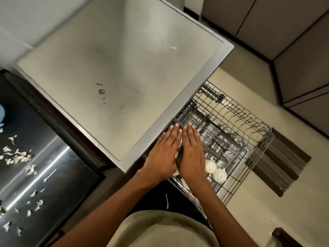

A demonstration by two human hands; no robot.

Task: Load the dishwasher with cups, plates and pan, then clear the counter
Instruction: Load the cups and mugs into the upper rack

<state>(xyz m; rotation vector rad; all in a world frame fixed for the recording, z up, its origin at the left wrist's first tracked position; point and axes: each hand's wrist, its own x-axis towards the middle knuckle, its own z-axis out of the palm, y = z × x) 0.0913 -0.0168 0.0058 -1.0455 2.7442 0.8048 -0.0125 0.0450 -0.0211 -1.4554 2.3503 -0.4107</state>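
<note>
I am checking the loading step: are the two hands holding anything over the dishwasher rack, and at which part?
Cannot tell for sure. The left hand and right hand lie flat, fingers straight, side by side over the rack; something white shows between them, but no grip is visible.

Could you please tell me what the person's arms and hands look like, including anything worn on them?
Both forearms are bare, with no sleeves in sight. The left hand and right hand wear no gloves, rings, watch or bracelets that can be seen. The fingernails are short and pale.
</note>
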